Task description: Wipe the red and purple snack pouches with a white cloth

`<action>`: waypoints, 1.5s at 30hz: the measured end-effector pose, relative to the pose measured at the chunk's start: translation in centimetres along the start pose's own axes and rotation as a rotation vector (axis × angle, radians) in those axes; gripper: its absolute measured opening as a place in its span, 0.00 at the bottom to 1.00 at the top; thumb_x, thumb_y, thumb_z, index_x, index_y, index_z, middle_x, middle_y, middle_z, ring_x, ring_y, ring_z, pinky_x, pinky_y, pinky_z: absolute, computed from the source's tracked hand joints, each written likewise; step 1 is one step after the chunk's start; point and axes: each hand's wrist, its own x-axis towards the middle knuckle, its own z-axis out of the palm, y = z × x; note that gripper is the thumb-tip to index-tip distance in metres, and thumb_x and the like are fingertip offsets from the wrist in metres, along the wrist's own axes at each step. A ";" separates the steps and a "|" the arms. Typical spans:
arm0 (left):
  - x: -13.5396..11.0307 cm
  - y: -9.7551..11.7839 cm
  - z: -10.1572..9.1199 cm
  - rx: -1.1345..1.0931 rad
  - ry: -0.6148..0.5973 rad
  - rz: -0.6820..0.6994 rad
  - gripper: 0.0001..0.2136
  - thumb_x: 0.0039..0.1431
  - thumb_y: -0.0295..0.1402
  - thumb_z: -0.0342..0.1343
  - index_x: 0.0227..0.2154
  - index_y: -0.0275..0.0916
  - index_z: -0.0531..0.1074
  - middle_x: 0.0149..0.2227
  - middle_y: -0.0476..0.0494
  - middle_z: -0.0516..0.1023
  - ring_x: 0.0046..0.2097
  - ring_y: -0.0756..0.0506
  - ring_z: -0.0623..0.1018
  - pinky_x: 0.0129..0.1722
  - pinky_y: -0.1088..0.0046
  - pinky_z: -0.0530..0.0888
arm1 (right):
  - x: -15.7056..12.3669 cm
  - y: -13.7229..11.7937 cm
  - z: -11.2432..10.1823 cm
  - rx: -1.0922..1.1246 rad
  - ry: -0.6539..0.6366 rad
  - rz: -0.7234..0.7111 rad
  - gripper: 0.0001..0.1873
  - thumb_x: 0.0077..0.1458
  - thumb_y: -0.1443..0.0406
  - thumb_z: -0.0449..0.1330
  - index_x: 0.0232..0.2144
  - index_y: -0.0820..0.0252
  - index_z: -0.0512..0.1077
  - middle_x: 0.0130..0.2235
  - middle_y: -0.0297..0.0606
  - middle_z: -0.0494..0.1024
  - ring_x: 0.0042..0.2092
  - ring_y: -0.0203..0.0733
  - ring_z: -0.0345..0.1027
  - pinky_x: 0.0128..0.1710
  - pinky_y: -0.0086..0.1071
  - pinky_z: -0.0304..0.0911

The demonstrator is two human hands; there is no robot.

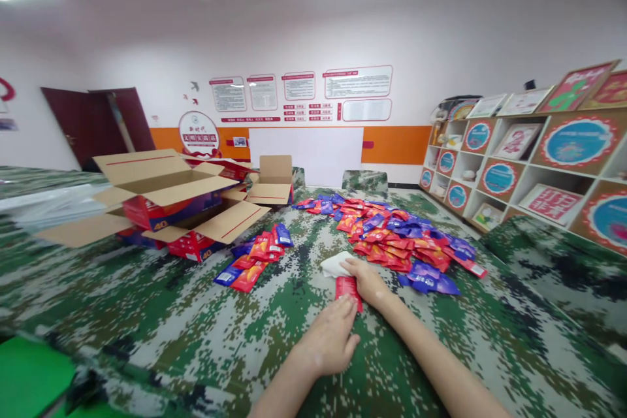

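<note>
The fingers of the right hand (368, 282) are bunched close together and curled over the near edge of a soft white cloth (336, 264), which they seem to have hold of; the thumb's grip cannot be made out. The fingers of the left hand (329, 334) lie nearly straight and side by side, the thumb standing apart, clasping nothing but resting on the lower end of a flat, glossy red packet (347, 286). That flat touch probably steadies the packet against the green camouflage-patterned tablecloth (220, 346), while the white cloth sits right at its far end. Just beyond the right hand spreads a broad heap of shiny red and purple-blue packets (386, 241), within easy reach of that side. Farther to the left lies a small cluster of similar red and blue packets (259, 253), well apart from the heap, perhaps to keep the two lots distinct. Behind the cluster stand open brown cardboard boxes with red and blue printed sides (166, 206), their flaps spread wide, which leaves their mouths accessible from above.
</note>
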 end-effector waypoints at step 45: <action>8.8 -18.2 -11.0 0.115 0.411 -0.749 0.14 0.56 0.29 0.48 0.41 0.42 0.75 0.42 0.46 0.78 0.43 0.45 0.75 0.45 0.72 0.68 | -5.9 3.7 -2.2 1.114 0.412 0.796 0.30 0.34 0.63 0.67 0.46 0.59 0.73 0.44 0.40 0.78 0.46 0.52 0.71 0.44 0.39 0.68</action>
